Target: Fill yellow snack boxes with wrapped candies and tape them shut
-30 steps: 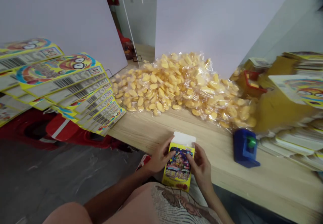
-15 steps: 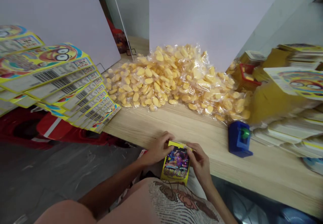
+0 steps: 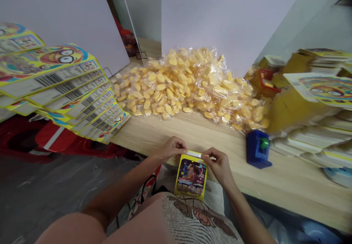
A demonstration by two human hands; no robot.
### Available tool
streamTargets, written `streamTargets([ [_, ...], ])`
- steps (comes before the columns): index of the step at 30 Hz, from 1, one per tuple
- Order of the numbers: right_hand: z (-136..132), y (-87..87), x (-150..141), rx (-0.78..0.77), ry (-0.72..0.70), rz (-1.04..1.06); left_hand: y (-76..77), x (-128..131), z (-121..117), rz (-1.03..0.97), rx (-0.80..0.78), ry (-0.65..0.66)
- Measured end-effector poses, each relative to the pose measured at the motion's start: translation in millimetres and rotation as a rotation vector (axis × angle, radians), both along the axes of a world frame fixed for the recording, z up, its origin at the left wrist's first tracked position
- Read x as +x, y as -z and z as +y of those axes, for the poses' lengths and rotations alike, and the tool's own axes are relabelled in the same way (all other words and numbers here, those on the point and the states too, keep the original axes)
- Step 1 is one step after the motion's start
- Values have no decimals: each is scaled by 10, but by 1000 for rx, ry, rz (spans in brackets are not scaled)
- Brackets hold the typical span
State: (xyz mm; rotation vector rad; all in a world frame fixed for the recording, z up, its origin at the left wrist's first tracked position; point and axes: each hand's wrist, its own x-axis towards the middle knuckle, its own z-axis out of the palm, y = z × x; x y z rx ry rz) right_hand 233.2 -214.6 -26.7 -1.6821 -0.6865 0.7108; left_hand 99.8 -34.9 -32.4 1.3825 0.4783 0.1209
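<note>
The step in hand appears to be work on the top end of a small yellow box (image 3: pixel 190 178), which sits in the lower middle of the frame, printed face up, in front of the counter (image 3: pixel 154 132) and close against the shirt. The left hand (image 3: pixel 173 148) pinches its upper left corner between thumb and fingers; the right hand (image 3: pixel 218 162) pinches the upper right corner, so both grips are closed on the box. A pale strip shows between the fingertips; whether it is flap, tape or glare, I cannot tell. The next move seems to call for even pressure from both sides, to spare the thin card.

Both forearms slant inward from the bottom of the frame, wrists bent, fingers curled. A blue tape dispenser (image 3: pixel 257 150) stands at centre right; a heap of wrapped yellow pieces (image 3: pixel 170 90) fills the middle.
</note>
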Motion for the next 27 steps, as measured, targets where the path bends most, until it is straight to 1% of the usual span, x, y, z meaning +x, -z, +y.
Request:
streamTargets([
  [3, -65, -3, -67, 52, -22, 31, 21, -50, -6, -58, 52, 55],
  [6, -166, 85, -145, 125, -34, 52, 106, -120, -117, -141, 76, 99],
  [7, -191, 124, -170, 145, -18, 52, 132, -137, -172, -168, 88, 83],
  [9, -224, 200, -219, 181, 45, 39, 164, -153, -297, -208, 109, 11],
  [10, -234, 229, -244, 198, 81, 32, 171, -151, -360, -214, 101, -23],
  [12, -259, 263, -287, 224, 136, 23, 171, -137, -474, -198, 22, -50],
  [15, -353, 266, -251, 229, 106, 27, 181, -97, -575, -131, -126, -57],
  [16, -410, 260, -184, 222, 111, 14, 192, -77, -582, -110, -152, -71],
  [17, -483, 252, -83, 214, 161, -28, 205, -50, -579, -91, -169, -93],
  [18, -574, 241, 51, 204, 261, -106, 217, -18, -569, -77, -180, -101],
  [21, -925, 202, 585, 128, 737, -444, 206, 90, -535, -56, -211, -77],
  [22, -1039, 193, 774, 87, 860, -506, 183, 121, -530, -52, -220, -58],
  [23, -1136, 192, 952, 45, 926, -509, 152, 146, -526, -46, -225, -36],
  [24, -1206, 198, 1111, 11, 943, -470, 119, 168, -521, -40, -224, -15],
  [26, -1262, 230, 1349, -20, 896, -351, 59, 200, -501, -27, -210, 23],
  [27, -1253, 251, 1425, -16, 868, -306, 38, 214, -483, -22, -203, 32],
])
